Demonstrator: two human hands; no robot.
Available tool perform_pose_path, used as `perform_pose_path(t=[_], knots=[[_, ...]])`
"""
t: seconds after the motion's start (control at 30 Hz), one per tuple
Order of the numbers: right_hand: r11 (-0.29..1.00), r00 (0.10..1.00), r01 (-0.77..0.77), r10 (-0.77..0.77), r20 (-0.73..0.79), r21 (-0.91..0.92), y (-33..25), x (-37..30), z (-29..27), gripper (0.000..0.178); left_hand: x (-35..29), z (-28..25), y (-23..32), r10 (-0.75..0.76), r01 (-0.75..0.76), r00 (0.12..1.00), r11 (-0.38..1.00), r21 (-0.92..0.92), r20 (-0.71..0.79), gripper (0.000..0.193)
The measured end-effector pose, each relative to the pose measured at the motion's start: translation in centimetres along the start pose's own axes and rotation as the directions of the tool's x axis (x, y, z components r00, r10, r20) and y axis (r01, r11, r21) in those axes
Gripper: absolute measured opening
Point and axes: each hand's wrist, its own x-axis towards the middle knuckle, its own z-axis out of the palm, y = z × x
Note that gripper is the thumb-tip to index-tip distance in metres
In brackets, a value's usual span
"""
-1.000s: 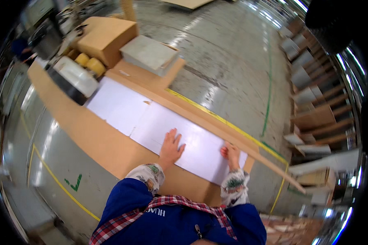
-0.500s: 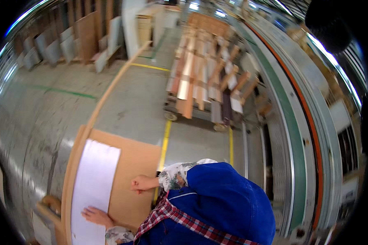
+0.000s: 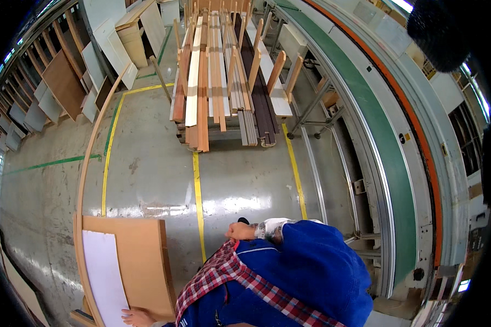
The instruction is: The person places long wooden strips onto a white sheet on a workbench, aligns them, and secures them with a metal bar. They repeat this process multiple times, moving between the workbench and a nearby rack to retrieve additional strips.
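At the lower left lies a thick brown board (image 3: 142,240) with a white sheet (image 3: 102,267) on top of it. A long thin wooden strip (image 3: 85,174) runs along the board's left side and reaches far past it. My left hand (image 3: 138,317) is at the lower edge of the view, fingers apart, at the right edge of the white sheet. In front of my chest, right of the board, my right hand (image 3: 240,231) is closed. A small dark shape shows just beyond it; I cannot tell whether the hand holds anything.
Ahead, a cart carries several long wooden strips (image 3: 215,71) between upright posts. A long machine with a green belt (image 3: 384,180) runs along the right. Panels (image 3: 63,82) lean on a rack at the far left. Yellow floor lines (image 3: 198,191) cross the grey floor.
My view has turned, so the cart appears more to the left and the board lower. My right hand has moved right, away from over the board. The left hand stays by the sheet.
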Motion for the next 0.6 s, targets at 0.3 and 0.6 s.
perform_pose_path(t=[0.3,0.6], knots=[[0.882,0.946,0.183,-0.278,-0.166,-0.434,10.4,4.6,-13.1,0.025,5.5,-18.2,30.7,0.151,0.168,0.941,0.571,-0.804,0.304,0.040],[0.975,0.888,-0.221,0.186,-0.419,-0.035,17.3,5.1,-22.2,0.023,15.3,-37.1,63.0,0.924,0.561,0.282,0.060,-0.826,0.258,0.047]])
